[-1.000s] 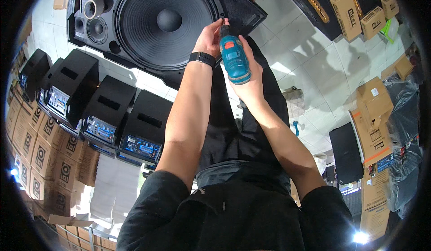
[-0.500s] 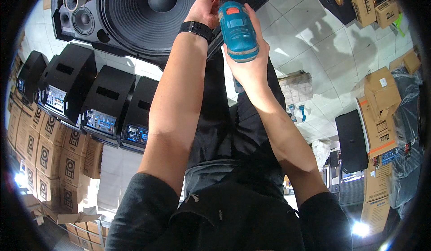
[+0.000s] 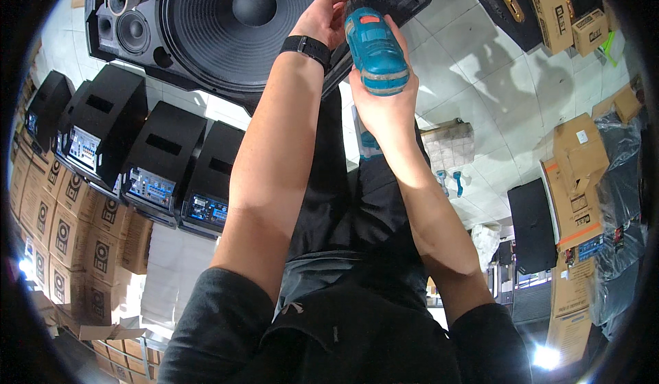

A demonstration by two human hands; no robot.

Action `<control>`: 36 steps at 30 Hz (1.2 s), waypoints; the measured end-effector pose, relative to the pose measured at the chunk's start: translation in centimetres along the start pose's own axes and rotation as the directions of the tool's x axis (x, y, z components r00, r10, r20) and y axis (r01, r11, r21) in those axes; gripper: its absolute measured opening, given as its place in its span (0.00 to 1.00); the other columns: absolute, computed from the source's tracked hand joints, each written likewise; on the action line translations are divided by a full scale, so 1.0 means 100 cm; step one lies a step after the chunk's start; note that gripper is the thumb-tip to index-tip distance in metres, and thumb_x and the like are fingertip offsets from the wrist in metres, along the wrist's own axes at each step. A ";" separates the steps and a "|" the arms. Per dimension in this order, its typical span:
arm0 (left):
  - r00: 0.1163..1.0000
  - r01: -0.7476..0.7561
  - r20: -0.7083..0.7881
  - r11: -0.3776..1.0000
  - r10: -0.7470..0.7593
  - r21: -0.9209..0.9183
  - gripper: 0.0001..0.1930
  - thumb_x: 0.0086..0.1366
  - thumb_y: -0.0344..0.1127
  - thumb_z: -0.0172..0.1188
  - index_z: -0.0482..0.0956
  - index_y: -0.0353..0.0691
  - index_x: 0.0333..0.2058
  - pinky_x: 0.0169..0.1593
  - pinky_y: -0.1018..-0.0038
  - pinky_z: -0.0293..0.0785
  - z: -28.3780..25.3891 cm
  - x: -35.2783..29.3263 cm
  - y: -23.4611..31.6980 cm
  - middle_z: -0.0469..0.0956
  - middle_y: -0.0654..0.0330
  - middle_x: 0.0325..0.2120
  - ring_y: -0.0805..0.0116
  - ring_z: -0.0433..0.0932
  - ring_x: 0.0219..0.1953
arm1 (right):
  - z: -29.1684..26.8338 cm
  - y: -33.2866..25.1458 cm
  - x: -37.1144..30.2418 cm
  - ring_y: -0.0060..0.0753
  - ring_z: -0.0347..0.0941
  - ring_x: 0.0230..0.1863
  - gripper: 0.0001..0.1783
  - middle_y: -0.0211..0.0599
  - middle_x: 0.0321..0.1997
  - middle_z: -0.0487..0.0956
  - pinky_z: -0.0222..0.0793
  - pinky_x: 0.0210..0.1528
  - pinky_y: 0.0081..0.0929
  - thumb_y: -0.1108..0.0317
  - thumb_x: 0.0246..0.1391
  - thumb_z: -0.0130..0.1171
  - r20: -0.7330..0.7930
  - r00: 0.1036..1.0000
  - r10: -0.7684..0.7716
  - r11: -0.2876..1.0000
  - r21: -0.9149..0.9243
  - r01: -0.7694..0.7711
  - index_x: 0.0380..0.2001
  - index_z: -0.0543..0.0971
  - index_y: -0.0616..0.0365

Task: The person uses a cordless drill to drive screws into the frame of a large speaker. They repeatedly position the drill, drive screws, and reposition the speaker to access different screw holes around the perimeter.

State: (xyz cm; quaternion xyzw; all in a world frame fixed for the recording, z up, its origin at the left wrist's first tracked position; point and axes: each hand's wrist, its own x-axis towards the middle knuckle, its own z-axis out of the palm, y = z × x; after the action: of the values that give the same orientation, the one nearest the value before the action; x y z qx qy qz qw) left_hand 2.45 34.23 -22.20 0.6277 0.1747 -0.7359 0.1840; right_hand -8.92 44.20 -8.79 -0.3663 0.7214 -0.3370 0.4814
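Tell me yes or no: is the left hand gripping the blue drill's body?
No. The right hand grips the blue cordless drill; the left hand is at its tip.

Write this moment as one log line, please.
right hand: gripping teal cordless drill | left hand: fingers at drill's tip | below: large black loudspeaker cabinet lying face-up on white tiled floor

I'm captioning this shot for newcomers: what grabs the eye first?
The blue cordless drill, gripped in the right hand at top centre, with the left hand at its tip. Just behind, top left, lies a big black loudspeaker; black amplifier boxes line the left.
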 end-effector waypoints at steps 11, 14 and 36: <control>0.997 0.074 0.004 0.991 -0.075 0.112 0.13 0.76 0.42 0.60 0.87 0.40 0.44 0.38 0.70 0.85 -0.010 0.008 0.001 0.86 0.58 0.32 0.68 0.83 0.29 | 0.000 -0.005 0.002 0.42 0.85 0.53 0.46 0.52 0.53 0.84 0.79 0.58 0.37 0.81 0.50 0.67 0.005 1.000 0.016 0.999 -0.035 -0.016 0.74 0.64 0.58; 0.997 0.060 0.032 0.989 -0.065 0.133 0.12 0.77 0.39 0.58 0.86 0.38 0.43 0.37 0.70 0.85 -0.011 0.006 0.000 0.85 0.60 0.32 0.69 0.82 0.29 | 0.006 -0.007 -0.002 0.47 0.85 0.55 0.50 0.55 0.54 0.84 0.79 0.58 0.38 0.82 0.49 0.68 0.009 0.999 0.034 0.999 -0.038 -0.034 0.75 0.61 0.57; 0.977 -0.107 -0.022 0.572 0.214 0.813 0.26 0.71 0.55 0.61 0.84 0.36 0.52 0.37 0.70 0.82 0.006 -0.031 0.045 0.86 0.56 0.43 0.65 0.86 0.38 | 0.011 -0.017 0.008 0.50 0.85 0.54 0.50 0.56 0.51 0.85 0.78 0.58 0.39 0.80 0.48 0.71 0.023 0.988 0.150 0.984 -0.102 -0.147 0.75 0.63 0.57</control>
State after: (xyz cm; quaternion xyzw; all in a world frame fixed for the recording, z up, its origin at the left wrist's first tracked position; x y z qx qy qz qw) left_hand 4.65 30.16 -19.19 0.6980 -0.2255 -0.6765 -0.0654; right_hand -7.72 42.53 -8.09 -0.3403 0.7551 -0.2581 0.4974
